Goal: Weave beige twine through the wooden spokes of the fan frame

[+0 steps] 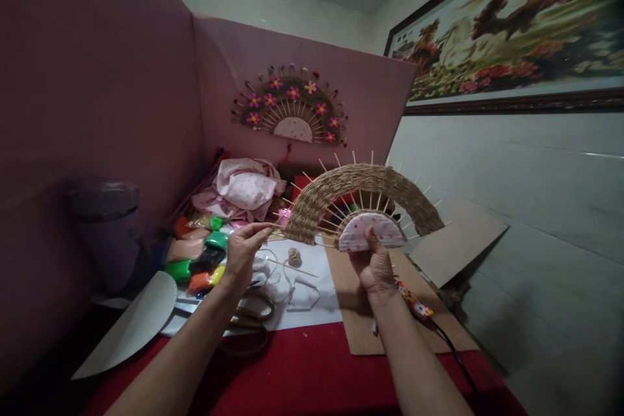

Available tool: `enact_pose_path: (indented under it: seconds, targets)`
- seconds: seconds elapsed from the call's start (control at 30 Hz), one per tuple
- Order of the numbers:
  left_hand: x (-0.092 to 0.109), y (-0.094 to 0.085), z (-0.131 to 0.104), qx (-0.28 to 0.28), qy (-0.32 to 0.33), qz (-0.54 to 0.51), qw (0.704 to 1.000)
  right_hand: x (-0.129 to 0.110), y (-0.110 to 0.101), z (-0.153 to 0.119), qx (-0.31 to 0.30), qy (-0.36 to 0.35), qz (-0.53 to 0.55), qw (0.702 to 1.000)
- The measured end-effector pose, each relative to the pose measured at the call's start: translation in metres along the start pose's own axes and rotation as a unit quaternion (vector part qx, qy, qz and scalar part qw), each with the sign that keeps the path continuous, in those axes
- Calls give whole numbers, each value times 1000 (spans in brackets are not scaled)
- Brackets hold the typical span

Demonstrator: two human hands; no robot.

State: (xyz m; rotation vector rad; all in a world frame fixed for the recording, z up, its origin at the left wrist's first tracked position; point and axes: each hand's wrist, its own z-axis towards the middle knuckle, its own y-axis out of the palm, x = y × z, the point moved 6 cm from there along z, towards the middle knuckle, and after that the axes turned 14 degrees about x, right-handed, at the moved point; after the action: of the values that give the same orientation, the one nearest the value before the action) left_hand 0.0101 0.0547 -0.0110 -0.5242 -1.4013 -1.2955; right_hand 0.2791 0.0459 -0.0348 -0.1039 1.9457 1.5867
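Woven fan (358,175): held up over the red tabletop (305,367), rightward of the left hand (241,250) and above the right hand (377,271)
Nearer hand: right, gripping the cloth base (351,237)
Other hand: left, pinching at the outermost left stick (277,226)
Long axis: left to right, roughly level
Arch (316,198): curving upward, sticks (354,157) fanning out

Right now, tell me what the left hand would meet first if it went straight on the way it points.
The left hand points at the left end of the woven fan, so it would likely meet the thin stick jutting there first, if it is not touching it already; depth is unclear.
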Motion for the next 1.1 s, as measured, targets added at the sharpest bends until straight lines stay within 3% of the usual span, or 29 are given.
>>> enact_pose_path:
  seconds: [0.13,0.27,0.37,0.63,0.9,1.1]
  targets:
    - [11,-2,-1,20,127,78,989,0,1,-1,-1,-6,-4,1000]
    - [31,-2,-13,51,314,183,930,1,2,-3,-1,-9,-16,1000]
    - [37,1,-20,54,385,218,895,2,2,-3,-4,-5,-17,1000]
    - [35,11,-30,15,445,276,852,6,3,-4,-15,9,-1,1000]
    - [34,13,-33,3,430,263,864,7,2,-3,0,12,1,1000]
    - [34,13,-37,6,449,286,847,12,3,-8,12,30,-4,999]
